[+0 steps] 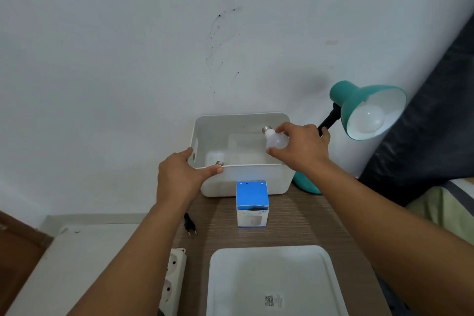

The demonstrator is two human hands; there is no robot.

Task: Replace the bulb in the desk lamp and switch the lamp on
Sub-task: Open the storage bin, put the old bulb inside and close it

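A teal desk lamp (359, 100) stands at the right against the wall, its shade tilted toward me with a white bulb (368, 119) screwed inside; the lamp is unlit. My right hand (302, 149) grips a second white bulb (277, 140) by its globe, metal base pointing up-left, above the inside of a white plastic bin (246, 177). My left hand (179, 174) holds the bin's front left corner, thumb on the rim. The metal base of another bulb (219, 163) peeks out at the bin's front left.
A blue and white carton (252, 204) stands in front of the bin on the wooden desk (295, 226). A black plug (189, 224) lies loose to its left. A white power strip (173, 279) sits at the desk's left edge, a white tray (274, 282) nearest me. Dark fabric (436, 123) at right.
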